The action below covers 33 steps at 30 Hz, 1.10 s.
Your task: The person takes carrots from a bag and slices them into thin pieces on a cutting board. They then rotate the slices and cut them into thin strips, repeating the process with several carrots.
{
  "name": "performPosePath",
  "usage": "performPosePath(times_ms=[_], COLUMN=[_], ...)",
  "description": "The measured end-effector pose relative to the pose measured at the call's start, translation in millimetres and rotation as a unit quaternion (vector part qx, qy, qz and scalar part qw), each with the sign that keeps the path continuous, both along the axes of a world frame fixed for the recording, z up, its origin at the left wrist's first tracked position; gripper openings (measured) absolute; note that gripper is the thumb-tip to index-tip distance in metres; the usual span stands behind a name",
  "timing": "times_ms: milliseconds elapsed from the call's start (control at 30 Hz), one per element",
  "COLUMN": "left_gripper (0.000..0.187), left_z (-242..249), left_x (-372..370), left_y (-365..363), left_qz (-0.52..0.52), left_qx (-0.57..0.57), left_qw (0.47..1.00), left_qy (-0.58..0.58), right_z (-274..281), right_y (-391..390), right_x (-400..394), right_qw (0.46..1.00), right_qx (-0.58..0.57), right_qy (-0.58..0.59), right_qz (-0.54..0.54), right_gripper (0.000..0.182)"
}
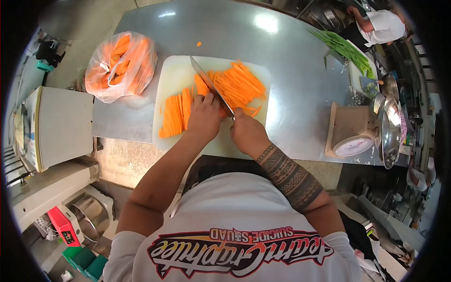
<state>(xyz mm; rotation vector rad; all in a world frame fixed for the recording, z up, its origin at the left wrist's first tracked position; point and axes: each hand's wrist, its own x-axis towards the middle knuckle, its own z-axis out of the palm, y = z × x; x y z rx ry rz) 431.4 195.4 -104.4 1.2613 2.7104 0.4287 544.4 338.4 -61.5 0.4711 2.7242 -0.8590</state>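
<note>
My right hand (249, 132) is closed around the handle of a kitchen knife (212, 86), whose long blade points away and to the left over a white cutting board (169, 70). My left hand (205, 116) has its fingers curled down on carrot slices (201, 84) just left of the blade; its fingertips are partly hidden. Thin carrot strips (240, 84) lie in a pile on the right side of the blade. Flat carrot slices (173, 115) lie overlapped at the board's left, beside my left hand.
A clear plastic bag of whole carrots (121, 66) sits left of the board. To the right stand a weighing scale (350, 129) and a metal bowl (391, 134). Green onions (345, 51) lie at the far right, near another person (383, 26). One carrot bit (199, 44) lies behind the board.
</note>
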Motion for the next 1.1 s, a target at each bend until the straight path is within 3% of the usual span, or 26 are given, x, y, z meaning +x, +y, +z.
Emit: performPosePath(times_ms=[133, 233, 333, 500, 567, 667, 967, 1100], left_gripper=[0.068, 0.079, 0.089, 0.086, 0.081, 0.079, 0.087, 0.083], left_z=[10, 15, 19, 5, 7, 15, -20, 0], left_x=[1, 9, 16, 20, 22, 24, 25, 27], left_y=[-6, -7, -4, 9, 10, 13, 6, 9], left_qz=[-0.010, 0.045, 0.060, 0.053, 0.052, 0.043, 0.025, 0.021], left_qx=[-0.021, 0.037, 0.030, -0.097, -0.095, -0.138, -0.160, -0.153], left_qw=[0.999, 0.997, 0.998, 0.994, 0.994, 0.989, 0.984, 0.988], left_qy=[-0.035, -0.048, -0.008, -0.005, -0.009, 0.001, 0.073, 0.031], right_z=[3, -2, -5, -22, -8, -14, -8, -12], right_y=[9, 16, 12, 19, 23, 31, 40, 30], right_x=[8, 13, 18, 32, 34, 35, 37, 40], right_qw=[0.999, 0.999, 0.998, 0.988, 0.993, 0.990, 0.989, 0.992], right_qx=[-0.005, -0.017, -0.057, -0.092, -0.112, -0.120, -0.132, -0.106], right_qy=[0.022, 0.016, 0.034, 0.117, 0.034, 0.048, 0.069, 0.066], right_qz=[-0.024, -0.023, 0.000, 0.039, 0.026, 0.049, 0.021, 0.000], right_gripper=[0.022, 0.024, 0.031, 0.043, 0.040, 0.038, 0.036, 0.034])
